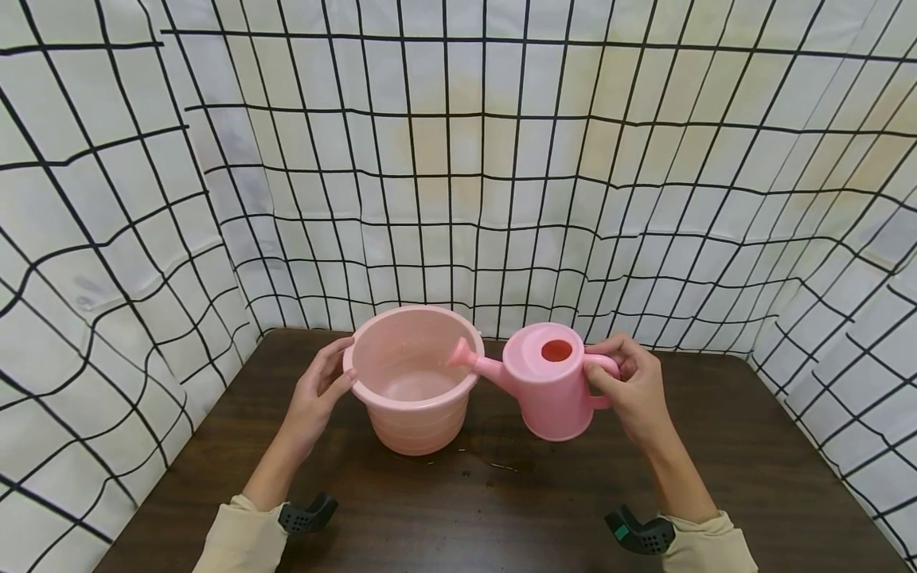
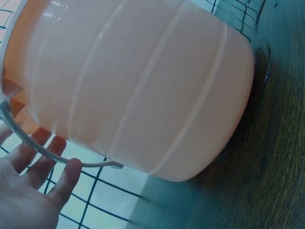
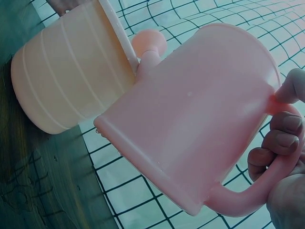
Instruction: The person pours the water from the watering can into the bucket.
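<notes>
A pale pink bucket [image 1: 419, 422] stands upright on the table, apparently with some clear water inside. My left hand [image 1: 320, 386] holds it at the left rim; in the left wrist view the fingers [image 2: 33, 164] and thumb lie on either side of its thin handle [image 2: 90, 164]. To its right, my right hand [image 1: 634, 382] grips the handle [image 1: 603, 364] of a pink watering can [image 1: 555, 402]. The can is held above the table, its spout [image 1: 494, 370] pointing left and the round spout head [image 1: 462, 352] over the bucket's right rim. Drops cling to its bottom edge [image 3: 102, 131].
The dark wooden table [image 1: 444, 525] has small wet spots [image 1: 501, 466] in front of the bucket and can. White cloth [image 1: 458, 183] with a black grid surrounds the back and both sides. Each wrist bears a black strapped device [image 1: 308, 513].
</notes>
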